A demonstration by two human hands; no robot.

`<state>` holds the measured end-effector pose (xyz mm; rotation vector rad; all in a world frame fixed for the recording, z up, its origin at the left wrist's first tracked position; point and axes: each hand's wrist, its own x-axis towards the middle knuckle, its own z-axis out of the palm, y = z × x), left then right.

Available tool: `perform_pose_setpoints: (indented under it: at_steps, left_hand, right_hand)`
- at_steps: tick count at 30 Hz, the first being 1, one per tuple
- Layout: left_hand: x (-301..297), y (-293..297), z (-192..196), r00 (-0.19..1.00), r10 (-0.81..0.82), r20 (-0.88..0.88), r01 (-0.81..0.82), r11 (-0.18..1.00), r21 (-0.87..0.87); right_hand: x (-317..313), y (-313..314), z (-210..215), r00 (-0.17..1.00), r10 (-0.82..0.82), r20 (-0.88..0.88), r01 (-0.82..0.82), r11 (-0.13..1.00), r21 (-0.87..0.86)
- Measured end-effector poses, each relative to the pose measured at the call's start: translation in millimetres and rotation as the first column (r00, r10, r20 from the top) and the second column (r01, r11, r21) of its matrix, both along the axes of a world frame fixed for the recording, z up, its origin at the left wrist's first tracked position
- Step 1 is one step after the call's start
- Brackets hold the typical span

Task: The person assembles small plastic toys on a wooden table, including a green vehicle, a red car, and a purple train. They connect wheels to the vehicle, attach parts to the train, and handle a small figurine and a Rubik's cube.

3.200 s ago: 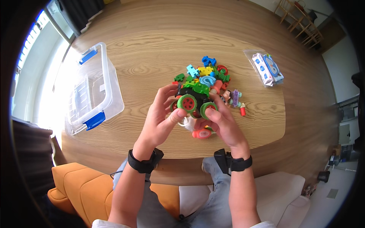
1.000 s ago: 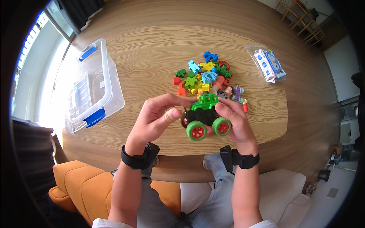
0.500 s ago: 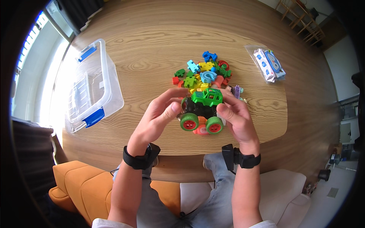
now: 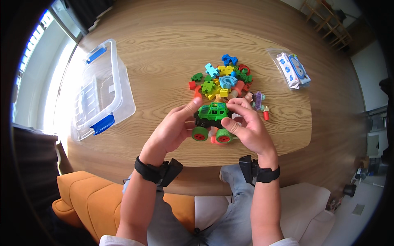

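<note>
We pinch the green toy truck [image 4: 213,113] in our right hand [image 4: 253,130], above the table's [image 4: 160,61] near side; our left hand [image 4: 171,130] curls at its other end, though we can't tell whether it grips. Left stands our clear bin [image 4: 128,97], ribbed plastic showing through its wall. Far right, a clear bag [image 4: 273,54] holds white-and-blue packs [image 4: 289,73].

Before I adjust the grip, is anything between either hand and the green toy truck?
Nothing visible. The right hand grips the green toy truck at its right end; the left hand is at its left end, contact hard to tell. The toy pile lies mostly beyond.
</note>
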<state>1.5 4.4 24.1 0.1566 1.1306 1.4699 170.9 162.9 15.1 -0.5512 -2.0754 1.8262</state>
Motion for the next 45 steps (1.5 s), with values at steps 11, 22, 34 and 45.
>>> perform_pose_setpoints:
  at_steps: [11,22,34,45]
  left_hand:
    - [-1.3,-2.5,-0.4,0.997,-0.058,-0.053,0.06,0.997,0.043]
    - [13.8,1.2,-2.6,0.99,0.052,-0.13,-0.041,0.995,0.093]
    - [-7.5,-3.5,-16.5,0.946,0.178,-0.272,-0.158,0.983,0.097]
    - [-11.0,-0.8,-16.5,0.946,0.132,-0.295,-0.106,0.989,0.102]
  right_hand:
    - [-6.2,-2.5,6.6,0.993,0.094,-0.078,-0.103,0.987,-0.122]
    - [30.7,25.0,23.5,0.997,-0.065,-0.029,0.068,0.991,0.114]
    - [184.8,127.5,-33.3,0.638,-0.768,-0.061,0.708,0.554,0.438]
    - [181.2,122.5,-68.0,0.481,-0.844,0.238,0.779,0.536,0.326]
